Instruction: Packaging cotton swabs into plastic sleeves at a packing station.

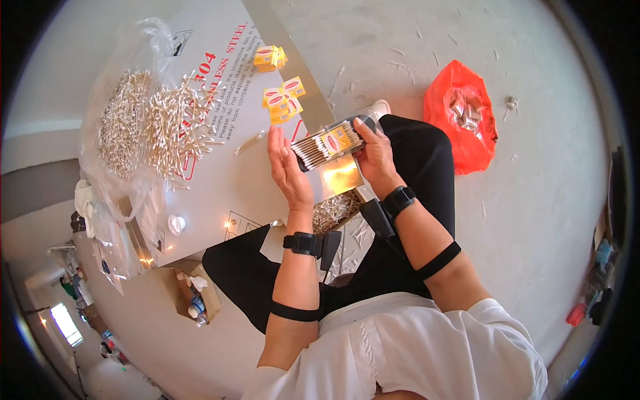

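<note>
A pack of cotton swabs (313, 151) is held over the metal table's edge. The swabs lie side by side with a yellow card on top, between dark end pieces and what looks like clear plastic. My right hand (378, 157) grips the pack's right end, thumb on top. At the other end, my left hand (291, 175) is open, its fingers stretched out alongside; I cannot tell how firmly it touches. Loose swabs (250, 143) lie on the table left of my left hand. Beyond the pack are scattered yellow cards (283, 101) and a stack of yellow cards (269, 57).
A large heap of swabs (175, 123) spills from a clear plastic bag (110, 87) on the table (227, 193). Under its edge sits a box of swabs (333, 212). A red bag (460, 150) with clear packs stands on the floor right. A cardboard box (175, 293) is lower left.
</note>
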Demonstrator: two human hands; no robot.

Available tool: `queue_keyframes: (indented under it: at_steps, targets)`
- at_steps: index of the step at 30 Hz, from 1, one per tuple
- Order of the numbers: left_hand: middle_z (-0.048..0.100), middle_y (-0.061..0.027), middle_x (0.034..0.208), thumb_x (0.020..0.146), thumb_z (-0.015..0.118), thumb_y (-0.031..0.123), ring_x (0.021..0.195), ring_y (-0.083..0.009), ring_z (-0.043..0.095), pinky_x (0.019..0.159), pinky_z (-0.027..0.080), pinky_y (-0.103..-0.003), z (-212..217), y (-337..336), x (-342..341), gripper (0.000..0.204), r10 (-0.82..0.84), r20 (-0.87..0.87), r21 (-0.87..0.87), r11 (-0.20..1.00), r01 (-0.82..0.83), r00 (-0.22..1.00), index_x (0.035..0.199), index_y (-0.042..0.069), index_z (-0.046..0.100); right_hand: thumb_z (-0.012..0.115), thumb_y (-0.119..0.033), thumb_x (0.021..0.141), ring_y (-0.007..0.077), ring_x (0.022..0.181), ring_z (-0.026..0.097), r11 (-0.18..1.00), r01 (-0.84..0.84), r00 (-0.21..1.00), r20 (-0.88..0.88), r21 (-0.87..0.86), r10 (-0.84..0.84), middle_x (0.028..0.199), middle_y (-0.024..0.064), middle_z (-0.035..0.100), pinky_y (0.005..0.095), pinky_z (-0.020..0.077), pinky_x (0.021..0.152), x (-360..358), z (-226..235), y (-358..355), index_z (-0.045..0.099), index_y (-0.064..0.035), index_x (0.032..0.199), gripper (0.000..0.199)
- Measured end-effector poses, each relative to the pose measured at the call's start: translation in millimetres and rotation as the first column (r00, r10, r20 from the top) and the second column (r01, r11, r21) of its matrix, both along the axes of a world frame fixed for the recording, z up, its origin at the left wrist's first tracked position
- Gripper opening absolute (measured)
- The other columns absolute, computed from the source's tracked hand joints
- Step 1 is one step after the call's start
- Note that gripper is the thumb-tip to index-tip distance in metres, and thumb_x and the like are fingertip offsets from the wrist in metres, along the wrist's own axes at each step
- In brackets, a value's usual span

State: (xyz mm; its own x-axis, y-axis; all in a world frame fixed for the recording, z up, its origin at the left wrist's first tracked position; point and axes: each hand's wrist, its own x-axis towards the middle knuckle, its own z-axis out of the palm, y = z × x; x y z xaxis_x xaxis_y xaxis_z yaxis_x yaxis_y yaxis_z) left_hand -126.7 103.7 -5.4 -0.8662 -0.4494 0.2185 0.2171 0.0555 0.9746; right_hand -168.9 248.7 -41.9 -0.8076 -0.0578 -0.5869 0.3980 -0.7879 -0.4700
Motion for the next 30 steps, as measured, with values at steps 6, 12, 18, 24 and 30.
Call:
queue_keyframes:
  at_steps: [6,12,18,24,30]
  targets:
    - [0.035,-0.0194,0.150,0.104,0.038,0.042,0.141,-0.0315,0.032,0.118,0.022,-0.045,4,8,-5,0.063,-0.097,0.048,0.040,0.995,0.095,0.994,0.144,-0.007,0.032,0.072,-0.018,0.089,0.0118,0.069,0.063,0.999,0.003,1.000,-0.008,0.046,-0.003,0.083,0.0004,0.067,0.0281,0.0522,0.064,1,13,-4,0.065,-0.0056,0.094,0.016]
    - [0.029,-0.0185,0.154,0.105,0.035,0.039,0.143,-0.0305,0.029,0.117,0.023,-0.042,-4,12,-5,0.061,0.063,0.040,-0.042,0.997,-0.061,0.997,0.147,-0.005,0.029,0.072,-0.021,0.089,0.0131,0.070,0.064,0.996,-0.002,1.000,-0.024,0.094,0.004,0.084,0.0010,0.066,0.0289,0.0535,0.062,1,10,-6,0.061,-0.0082,0.094,0.017]
    - [0.026,-0.0186,0.155,0.105,0.036,0.042,0.145,-0.0312,0.026,0.119,0.019,-0.045,-3,17,-5,0.066,-0.038,0.005,0.123,0.992,0.037,0.999,0.149,-0.004,0.022,0.072,-0.025,0.089,0.0113,0.071,0.063,0.984,0.002,0.999,-0.038,0.177,0.005,0.084,-0.0002,0.065,0.0283,0.0532,0.064,5,15,-8,0.062,-0.0076,0.092,0.020]
    - [0.027,-0.0183,0.154,0.104,0.037,0.042,0.143,-0.0314,0.029,0.119,0.021,-0.045,-2,19,-6,0.064,-0.021,0.009,0.134,0.991,0.020,1.000,0.147,-0.004,0.027,0.072,-0.025,0.089,0.0121,0.074,0.064,0.980,0.014,0.999,-0.048,0.196,-0.004,0.085,0.0008,0.066,0.0296,0.0544,0.069,4,5,-9,0.063,-0.0065,0.093,0.021]
    - [0.029,-0.0173,0.154,0.104,0.038,0.042,0.141,-0.0318,0.032,0.118,0.021,-0.046,-6,19,-11,0.064,0.118,0.003,0.078,0.990,-0.118,0.993,0.147,-0.004,0.028,0.072,-0.024,0.089,0.0117,0.074,0.064,0.982,0.011,0.998,-0.066,0.190,0.002,0.085,0.0003,0.066,0.0294,0.0540,0.069,4,4,-9,0.064,-0.0065,0.093,0.020]
